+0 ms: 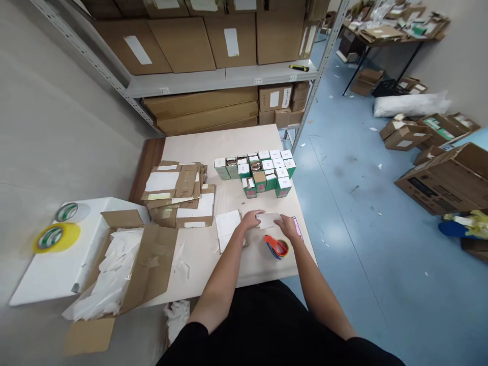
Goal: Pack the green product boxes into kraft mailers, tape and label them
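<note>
Head: left hand (250,220), right hand (288,227) pinch paper (268,219).

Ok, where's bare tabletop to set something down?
Free: the far strip of the beige table behind the green-and-white small boxes and the flattened brown cardboard stack; also the near patch beside the open cardboard box of white paper. Crowded around the left hand, right hand and red-and-blue tape dispenser.

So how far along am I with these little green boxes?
Looks done: most green boxes stand closed in a cluster. In hand: your left hand and right hand hold a flat white piece beside the tape dispenser. Left, it seems: a few open-topped boxes in the cluster, and white sheets lying by your left hand.
</note>
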Demonstrator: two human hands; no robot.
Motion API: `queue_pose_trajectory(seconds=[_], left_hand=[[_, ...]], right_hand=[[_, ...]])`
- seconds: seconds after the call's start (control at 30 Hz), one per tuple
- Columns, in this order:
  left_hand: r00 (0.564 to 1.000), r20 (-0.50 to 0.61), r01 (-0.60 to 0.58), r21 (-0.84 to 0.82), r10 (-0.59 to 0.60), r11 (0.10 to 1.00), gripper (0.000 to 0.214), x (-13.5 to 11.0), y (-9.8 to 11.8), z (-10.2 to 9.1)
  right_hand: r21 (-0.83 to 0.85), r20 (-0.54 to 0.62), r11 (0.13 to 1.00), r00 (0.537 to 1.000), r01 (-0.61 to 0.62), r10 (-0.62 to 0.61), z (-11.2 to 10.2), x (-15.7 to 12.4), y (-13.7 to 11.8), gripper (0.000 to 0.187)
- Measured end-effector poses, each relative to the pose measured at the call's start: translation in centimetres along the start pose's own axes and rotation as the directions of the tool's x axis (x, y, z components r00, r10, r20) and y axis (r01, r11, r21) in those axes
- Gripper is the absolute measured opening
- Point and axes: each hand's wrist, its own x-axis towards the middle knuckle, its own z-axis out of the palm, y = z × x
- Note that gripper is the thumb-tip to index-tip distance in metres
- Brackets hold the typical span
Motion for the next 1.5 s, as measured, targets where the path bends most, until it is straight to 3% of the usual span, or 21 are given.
queue_pose_trajectory(seconds=[0.07,0.17,0.33,0.7,0.8,0.9,1.0,1.07,1.13,1.2,1.27,1.37,1.5], left_hand=[[0.991,0.135,-0.025,0.044,0.019,0.999,0.047,1.0,1.2,-1.3],[0.976,0.212,-0.059,0.051,0.047,0.997,0.03,1.8,2.4,-2.7],[0.955,0.291,-0.022,-0.113,0.055,0.993,0.036,1.4,3.4,-4.1],[0.979,0.17,-0.068,-0.239,0.11,0.969,0.046,-0.8,5.0,-5.1],[0.985,0.11,-0.102,-0.254,0.133,0.962,0.044,-1.2,4.6,-6.5],[0.993,-0.027,-0.117,-0.265,0.114,0.957,0.044,-1.9,3.5,-9.0],[0.993,-0.084,-0.101,-0.28,0.081,0.955,0.045,-2.2,2.6,-10.1],[0.995,-0.062,-0.098,-0.299,0.083,0.949,0.044,-1.8,2.6,-8.9],[0.997,-0.024,-0.083,-0.294,0.08,0.952,0.041,-1.5,2.8,-6.4],[0.996,-0.068,-0.067,-0.232,0.053,0.97,0.04,-1.6,2.9,-3.7],[0.99,-0.132,-0.065,-0.161,0.044,0.985,0.041,-2.5,2.5,-2.3],[0.973,-0.229,-0.082,-0.24,0.026,0.967,0.04,-5.6,1.1,-3.6],[0.98,-0.195,-0.101,-0.402,0.022,0.91,0.062,-11.6,-1.0,-8.8]], right_hand=[[0.136,0.023,0.991,1.0,-0.001,-0.002,-1.6,-0.8,-0.6,0.035],[0.306,0.044,0.952,0.999,0.01,-0.025,-3.7,-1.6,-1.3,0.039],[0.379,-0.009,0.924,0.999,0.042,-0.041,-5.6,-2.2,-2.1,0.044],[0.512,-0.051,0.858,0.998,0.047,-0.024,-4.6,-2.4,-4.1,0.045],[0.532,-0.076,0.846,0.997,0.029,0.013,-5.8,-2.9,-3.9,0.044],[0.566,-0.181,0.824,0.978,0.016,0.105,-8.3,-3.8,-2.8,0.048],[0.578,-0.203,0.815,0.975,0.046,0.088,-9.5,-4.5,-2.5,0.049],[0.63,-0.173,0.774,0.983,0.064,0.06,-8.5,-4.9,-3.6,0.047],[0.687,-0.154,0.723,0.986,0.067,0.055,-6.3,-5.5,-5.4,0.045],[0.713,-0.15,0.698,0.987,0.066,0.06,-3.8,-6.2,-7.5,0.041],[0.713,-0.129,0.699,0.99,0.059,0.049,-1.5,-7.0,-9.3,0.038],[0.676,-0.085,0.736,0.996,0.045,0.017,1.0,-8.2,-11.5,0.033],[0.619,-0.035,0.783,0.998,0.06,-0.048,4.2,-8.8,-14.5,0.028]])
